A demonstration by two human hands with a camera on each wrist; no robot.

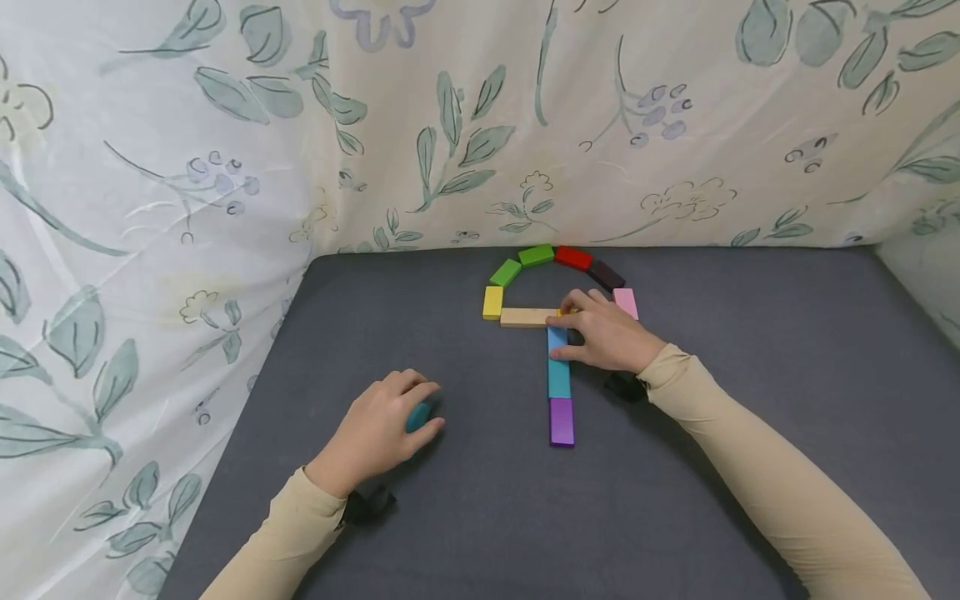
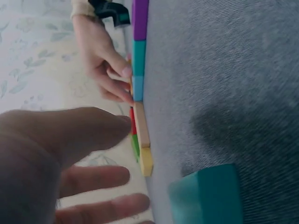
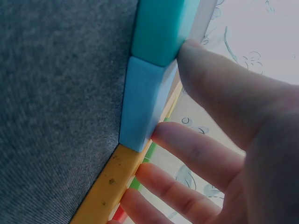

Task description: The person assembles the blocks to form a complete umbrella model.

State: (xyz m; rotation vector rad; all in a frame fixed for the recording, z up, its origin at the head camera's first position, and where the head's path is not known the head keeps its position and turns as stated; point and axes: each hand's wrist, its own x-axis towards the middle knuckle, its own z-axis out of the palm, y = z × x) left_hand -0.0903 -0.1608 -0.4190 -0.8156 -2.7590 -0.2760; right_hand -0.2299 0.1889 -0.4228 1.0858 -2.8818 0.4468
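Note:
My right hand (image 1: 611, 333) rests its spread thumb and index fingertips on a column of blocks. In the right wrist view, the thumb touches the teal block (image 3: 159, 32) near its joint with the light blue block (image 3: 142, 105). The index fingertip touches the light blue block's far end, and other fingers lie along an orange-yellow block (image 3: 105, 186). A purple block (image 1: 561, 421) forms the column's near end. My left hand (image 1: 382, 425) is held over the cloth, fingers apart, beside a separate teal block (image 2: 208, 196); the hand partly hides this block in the head view.
A natural wood block (image 1: 525, 317) lies crosswise at the column's top. Beyond it curve a yellow block (image 1: 492, 302), two green blocks (image 1: 506, 272), a red block (image 1: 573, 258), a dark brown block (image 1: 605, 275) and a pink block (image 1: 626, 302). Patterned fabric (image 1: 480, 125) hangs behind the grey surface (image 1: 465, 517).

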